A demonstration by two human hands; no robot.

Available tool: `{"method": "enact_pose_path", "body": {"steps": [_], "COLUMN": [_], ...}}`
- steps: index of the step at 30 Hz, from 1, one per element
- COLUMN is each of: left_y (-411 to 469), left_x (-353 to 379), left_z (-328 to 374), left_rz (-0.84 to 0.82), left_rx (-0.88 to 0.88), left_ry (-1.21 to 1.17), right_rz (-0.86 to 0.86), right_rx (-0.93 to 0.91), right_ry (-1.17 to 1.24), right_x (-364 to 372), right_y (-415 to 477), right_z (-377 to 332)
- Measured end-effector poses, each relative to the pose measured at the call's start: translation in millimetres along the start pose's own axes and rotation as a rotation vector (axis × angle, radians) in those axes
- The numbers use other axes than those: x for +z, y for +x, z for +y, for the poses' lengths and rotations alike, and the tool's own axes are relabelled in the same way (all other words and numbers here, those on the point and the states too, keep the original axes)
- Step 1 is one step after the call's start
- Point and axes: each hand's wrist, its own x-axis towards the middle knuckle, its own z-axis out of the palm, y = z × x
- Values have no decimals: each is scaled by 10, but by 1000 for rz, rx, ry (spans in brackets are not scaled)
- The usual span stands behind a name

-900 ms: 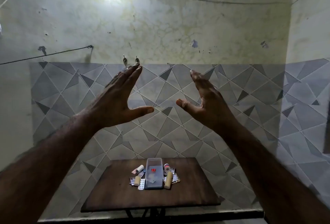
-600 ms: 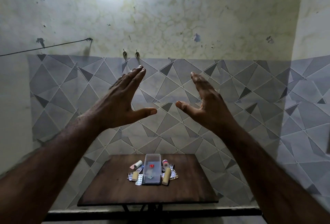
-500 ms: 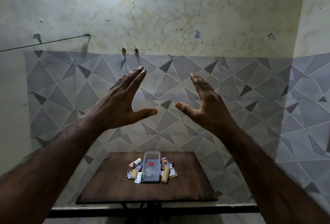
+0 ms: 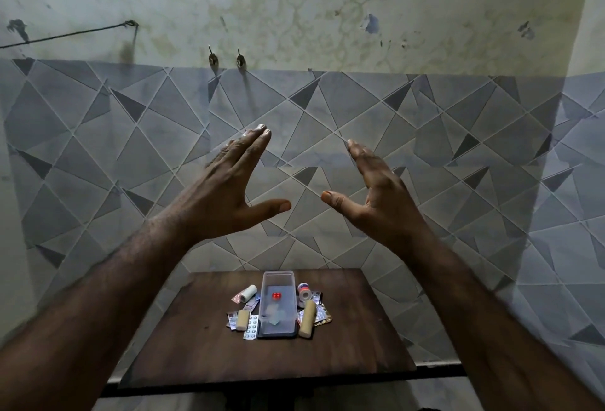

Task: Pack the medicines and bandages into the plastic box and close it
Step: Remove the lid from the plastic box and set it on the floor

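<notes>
A clear plastic box (image 4: 277, 329) stands in the middle of a dark wooden table (image 4: 203, 355), with a small red item (image 4: 276, 295) inside it. Bandage rolls lie on both sides: a white roll (image 4: 247, 293) and a tan roll (image 4: 243, 319) on the left, a long tan roll (image 4: 307, 319) and a tape roll (image 4: 305, 292) on the right. Blister packs (image 4: 251, 329) are scattered around the box. My left hand (image 4: 222, 194) and my right hand (image 4: 376, 198) are raised in the air well above the table, palms facing each other, fingers straight, holding nothing.
A tiled wall rises directly behind the table, with two metal hooks (image 4: 226, 58) above the tile line. A corner wall stands on the right. Floor surrounds the table's front edge.
The view has tilted down and the table with the box appears larger and higher in the picture. Both hands stay raised and apart, lower against the wall than before.
</notes>
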Motion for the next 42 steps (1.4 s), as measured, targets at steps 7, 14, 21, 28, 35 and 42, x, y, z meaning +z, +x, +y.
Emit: {"method": "enact_pose_path", "body": {"steps": [7,14,21,28,35,42], "left_y": [242,258,235,328,542,746], "left_x": [500,989,1500,2033,2642,3296], "left_z": [-690,-1231,-1518,-1747,-2048,-2320], "left_rz": [-59,-123,-189,-248,-297,-372], "left_rx": [24,0,-36,-76,-124,-208], "left_ry": [-62,-125,-165,-189,-185,-193], "right_rz": [-34,-75,-125,-165,-203,-305], "right_rx": [73,139,171,184,217,241], "right_ry": [-37,-39,-20,1,49,57], "right_x": [702,1270,1800,2262,2728,3178], "right_y": [426,623,756,922,1069,1226], "right_z": [296,580,848,1263,1780,2377]}}
